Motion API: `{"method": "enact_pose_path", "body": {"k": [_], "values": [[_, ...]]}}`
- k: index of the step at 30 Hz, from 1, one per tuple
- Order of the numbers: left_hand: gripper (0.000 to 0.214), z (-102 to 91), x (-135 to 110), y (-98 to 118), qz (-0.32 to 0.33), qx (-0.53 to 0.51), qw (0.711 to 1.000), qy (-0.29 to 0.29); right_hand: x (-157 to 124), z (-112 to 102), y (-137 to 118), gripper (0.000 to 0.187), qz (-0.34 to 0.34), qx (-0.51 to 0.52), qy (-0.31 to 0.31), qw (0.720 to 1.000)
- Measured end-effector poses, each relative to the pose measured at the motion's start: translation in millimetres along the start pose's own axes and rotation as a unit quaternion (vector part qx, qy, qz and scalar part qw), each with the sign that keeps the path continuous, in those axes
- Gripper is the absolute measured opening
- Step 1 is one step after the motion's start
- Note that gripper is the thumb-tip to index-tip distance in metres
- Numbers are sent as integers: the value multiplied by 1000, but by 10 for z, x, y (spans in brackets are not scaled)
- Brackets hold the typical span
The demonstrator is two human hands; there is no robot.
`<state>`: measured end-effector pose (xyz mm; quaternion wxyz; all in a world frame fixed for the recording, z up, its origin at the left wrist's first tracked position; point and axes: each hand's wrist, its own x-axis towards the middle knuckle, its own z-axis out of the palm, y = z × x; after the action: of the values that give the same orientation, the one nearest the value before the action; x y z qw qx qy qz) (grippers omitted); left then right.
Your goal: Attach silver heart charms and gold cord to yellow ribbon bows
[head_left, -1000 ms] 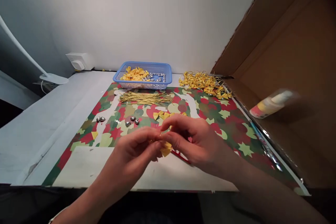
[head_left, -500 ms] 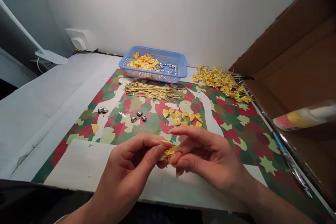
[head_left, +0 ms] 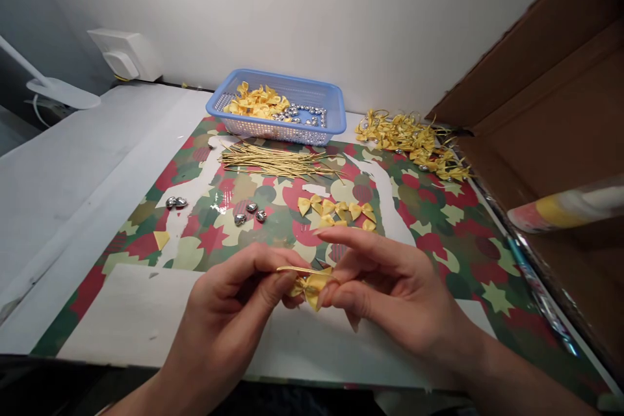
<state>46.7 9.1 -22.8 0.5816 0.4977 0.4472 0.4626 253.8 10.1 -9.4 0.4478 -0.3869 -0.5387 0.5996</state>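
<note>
Both hands meet over the near edge of the mat around one yellow ribbon bow (head_left: 312, 286). My left hand (head_left: 238, 312) pinches its left side between thumb and fingers. On the right side, the thumb and index finger of my right hand (head_left: 390, 286) close on the bow, while another finger stretches out above. A thin yellow cord (head_left: 302, 269) runs across the top of the bow between the hands; its ends are hidden by the fingers. Just beyond lie several loose yellow bows (head_left: 336, 210), and three silver beads (head_left: 251, 207) rest to their left.
A blue basket (head_left: 336, 133) at the back holds bows and silver beads. In front of it lies a bundle of yellow cords (head_left: 273, 161). Finished-looking bows with cords (head_left: 409, 143) are heaped at right, beside a cardboard box (head_left: 546, 104). More silver beads (head_left: 176, 202) sit left.
The bow has turned between my fingers, showing more of its face, and the cord lies straighter across it. The camera view has shifted slightly.
</note>
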Motion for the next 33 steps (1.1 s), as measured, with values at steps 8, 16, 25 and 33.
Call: {"method": "enact_pose_path", "body": {"k": [8, 16, 25, 33], "values": [[23, -70, 47, -55, 19, 13, 999, -47, 1, -33, 12, 54, -7, -13, -7, 1000], [24, -93, 27, -62, 25, 20, 998, -58, -6, -9, -5, 57, 5, -3, -16, 1000], [29, -102, 71, -149, 113, 91, 986, -84, 30, -56, 1, 44, -33, -37, -2, 999], [41, -196, 51, -391, 165, 195, 962, -92, 83, -187, -160, 24, -18, -204, 77, 976]]}}
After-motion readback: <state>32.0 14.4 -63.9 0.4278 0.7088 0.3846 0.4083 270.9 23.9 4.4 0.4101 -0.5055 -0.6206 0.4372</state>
